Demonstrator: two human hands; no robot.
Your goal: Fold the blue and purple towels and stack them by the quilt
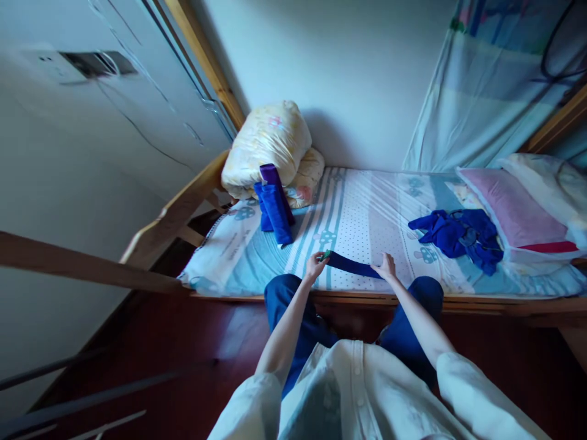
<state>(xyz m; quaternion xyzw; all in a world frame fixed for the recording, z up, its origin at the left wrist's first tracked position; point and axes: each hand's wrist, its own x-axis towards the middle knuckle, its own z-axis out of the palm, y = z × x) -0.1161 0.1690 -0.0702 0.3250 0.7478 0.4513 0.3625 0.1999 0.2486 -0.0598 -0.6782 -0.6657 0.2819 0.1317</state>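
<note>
A long, narrow strip of dark blue cloth (354, 264) stretches between my hands, above the near edge of the bed. My left hand (315, 266) is closed on its left end, where a small green patch shows by the fingers. At the other end, my right hand (386, 267) pinches the cloth. Whether the strip is folded fabric or a band, I cannot tell. Farther left on the bed lie bright blue folded cloths (274, 211) and a purple folded cloth (271, 176). A crumpled blue cloth heap (465, 235) rests to the right.
The bed has a patterned sheet (353, 201) and a wooden end board (172, 214). A folded yellow quilt (270, 140) stands at the far left corner. At the right are a pink pillow (516, 208) and a hanging pale curtain (452, 116).
</note>
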